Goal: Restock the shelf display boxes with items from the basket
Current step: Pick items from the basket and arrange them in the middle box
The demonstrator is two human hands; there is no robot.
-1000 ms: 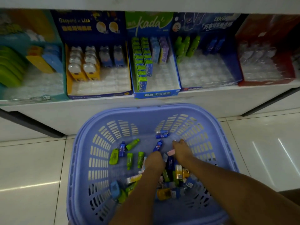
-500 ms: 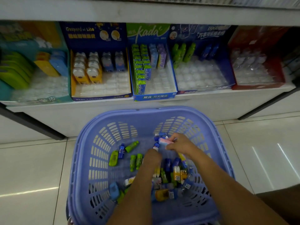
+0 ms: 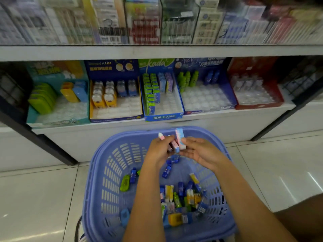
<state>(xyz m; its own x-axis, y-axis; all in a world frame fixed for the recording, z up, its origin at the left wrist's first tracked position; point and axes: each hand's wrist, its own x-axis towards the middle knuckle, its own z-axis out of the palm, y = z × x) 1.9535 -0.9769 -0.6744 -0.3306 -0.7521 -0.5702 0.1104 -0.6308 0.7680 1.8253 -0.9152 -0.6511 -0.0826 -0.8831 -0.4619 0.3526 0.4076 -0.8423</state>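
Pinching little boxes (image 3: 180, 139) with left hand (image 3: 160, 149) and right hand (image 3: 201, 152) over the basket (image 3: 122, 142). Likely light, stiff, a bit slippery; best held by the flat sides

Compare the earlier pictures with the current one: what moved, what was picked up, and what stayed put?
Both hands rose from the pile in the basket to its far rim. The left hand and right hand now hold a few pink-and-blue packs between them. Basket, loose items and shelf display boxes stayed as they were.
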